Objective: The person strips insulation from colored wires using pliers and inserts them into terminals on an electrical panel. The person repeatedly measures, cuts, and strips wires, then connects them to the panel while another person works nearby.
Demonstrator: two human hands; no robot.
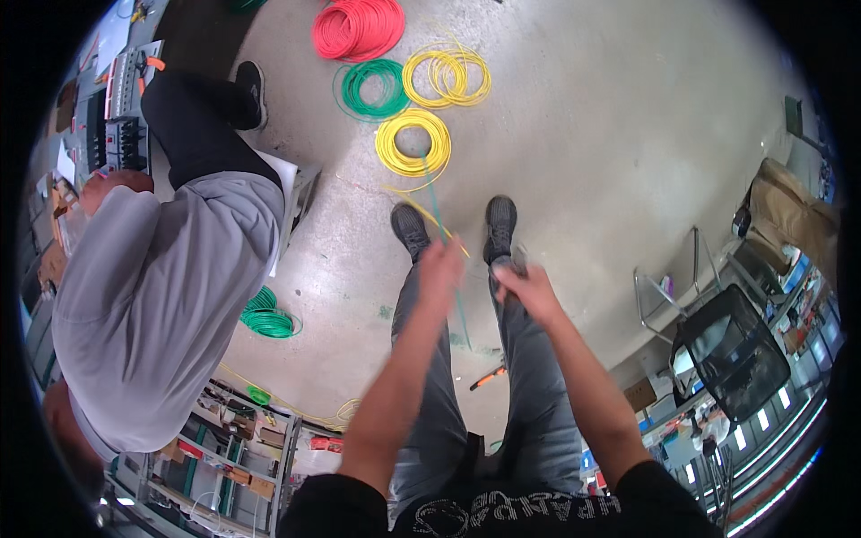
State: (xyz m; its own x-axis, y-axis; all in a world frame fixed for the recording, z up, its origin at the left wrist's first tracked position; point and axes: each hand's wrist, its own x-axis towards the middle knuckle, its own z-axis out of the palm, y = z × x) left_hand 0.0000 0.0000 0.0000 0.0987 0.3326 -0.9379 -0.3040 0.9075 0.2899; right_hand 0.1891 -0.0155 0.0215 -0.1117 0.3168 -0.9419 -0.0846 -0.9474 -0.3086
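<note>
Above grey shoes, left hand [441,269] and right hand [527,289] grip green wire [459,309].

One head-worn fisheye camera is looking straight down, from standing height, at the concrete floor [574,134].

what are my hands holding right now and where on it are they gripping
The left hand pinches the yellow wire and green wire along their loose run. The right hand looks closed; its contents cannot be told.
</note>
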